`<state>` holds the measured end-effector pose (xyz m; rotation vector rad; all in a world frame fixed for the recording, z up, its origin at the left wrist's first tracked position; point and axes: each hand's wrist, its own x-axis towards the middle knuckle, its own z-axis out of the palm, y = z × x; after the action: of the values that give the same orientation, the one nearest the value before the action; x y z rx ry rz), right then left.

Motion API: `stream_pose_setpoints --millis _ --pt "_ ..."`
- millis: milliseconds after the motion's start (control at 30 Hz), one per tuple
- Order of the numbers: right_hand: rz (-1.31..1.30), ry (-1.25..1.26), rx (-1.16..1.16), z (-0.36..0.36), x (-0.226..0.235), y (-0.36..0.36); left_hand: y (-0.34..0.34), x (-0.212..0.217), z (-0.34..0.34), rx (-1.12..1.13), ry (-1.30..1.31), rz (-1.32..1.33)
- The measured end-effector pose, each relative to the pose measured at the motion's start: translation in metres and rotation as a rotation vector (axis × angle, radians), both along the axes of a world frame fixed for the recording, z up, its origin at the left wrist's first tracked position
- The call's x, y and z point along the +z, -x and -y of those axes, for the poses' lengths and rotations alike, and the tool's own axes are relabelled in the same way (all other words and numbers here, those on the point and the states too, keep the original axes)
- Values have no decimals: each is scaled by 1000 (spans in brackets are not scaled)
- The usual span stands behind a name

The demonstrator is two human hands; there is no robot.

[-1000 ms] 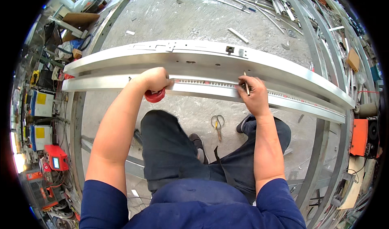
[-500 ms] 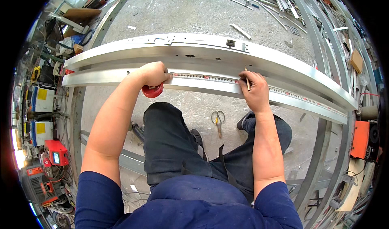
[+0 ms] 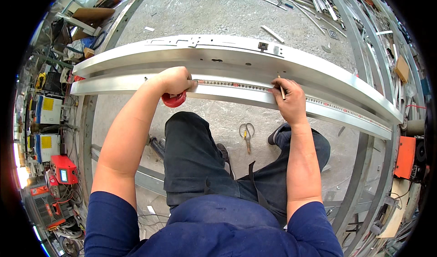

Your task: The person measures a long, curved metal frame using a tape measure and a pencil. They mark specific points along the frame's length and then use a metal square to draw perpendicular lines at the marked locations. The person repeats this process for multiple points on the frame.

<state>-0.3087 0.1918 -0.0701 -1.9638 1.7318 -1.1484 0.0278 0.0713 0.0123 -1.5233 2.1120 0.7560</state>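
Note:
Two long silvery metal profiles lie side by side across in front of me: a nearer one [image 3: 227, 96] and a farther one [image 3: 314, 74] with holes and slots. Along the nearer profile runs the marked blade [image 3: 252, 87] of a tape measure [image 3: 174, 101], stretched out to the right. My left hand [image 3: 175, 80] is closed on the tape measure, whose red case hangs below the palm at the profile's near edge. Pinched in the fingers of my right hand [image 3: 292, 103] is a slim pencil [image 3: 282, 92], tip pointing away from me, over the blade. Those fingers rest at the nearer profile.
Scissors [image 3: 247, 136] with big loops lie on the concrete floor between my feet. Metal rails [image 3: 364, 166] support the profiles at both ends. Offcuts [image 3: 314, 4] are piled at the far right. A red machine [image 3: 65, 169] stands left, an orange one [image 3: 404, 157] right.
The whole view has shifted slightly. Both hands keep their places on the profile, the left with the tape measure, the right with the pencil. The pencil stands at a slightly different tilt.

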Motion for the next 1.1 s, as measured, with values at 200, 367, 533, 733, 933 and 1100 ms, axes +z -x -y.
stream_pose_setpoints --millis 200,367,533,733,933,1100 --pt "-3 21 6 1 0 1 -6 -8 3 -25 38 -20" --pt "8 9 9 1 0 1 -7 -12 4 -22 34 -18" --pt "7 3 0 0 -1 0 -6 -11 4 -32 33 -13" --pt "18 -24 -10 -1 4 -2 -6 -10 4 -39 40 -25" --pt "23 9 -11 -1 2 -2 -8 -11 4 -55 45 -37" --pt "17 -3 -8 1 0 0 -4 -5 4 -17 7 -20"
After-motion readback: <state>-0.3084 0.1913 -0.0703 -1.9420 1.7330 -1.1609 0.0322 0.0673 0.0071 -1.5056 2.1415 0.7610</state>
